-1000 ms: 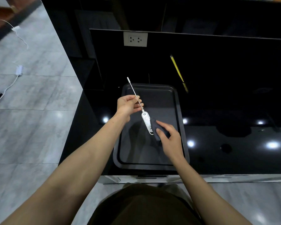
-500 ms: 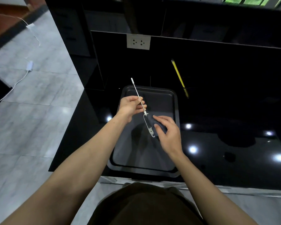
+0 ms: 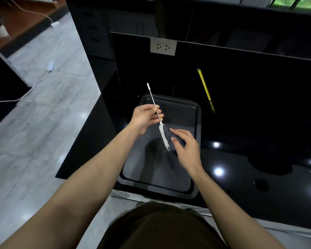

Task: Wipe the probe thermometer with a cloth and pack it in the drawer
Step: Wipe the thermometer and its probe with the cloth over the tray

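Probe thermometer (image 3: 161, 129) held in air above dark baking tray (image 3: 190, 106), long axis steeply diagonal: thin metal stem points up and away, capped white tip toward backsplash; flat white body at lower, nearer end. Left hand (image 3: 146, 117) pinches stem mid-length between thumb and fingers. Right hand (image 3: 186, 147) closed around dark grey cloth (image 3: 169, 136), pressing it against right side of white body. Tray sits on glossy black counter (image 3: 250, 159). Yellow pencil-like stick (image 3: 205, 88) lies beyond tray; wall socket (image 3: 163, 46) on backsplash.
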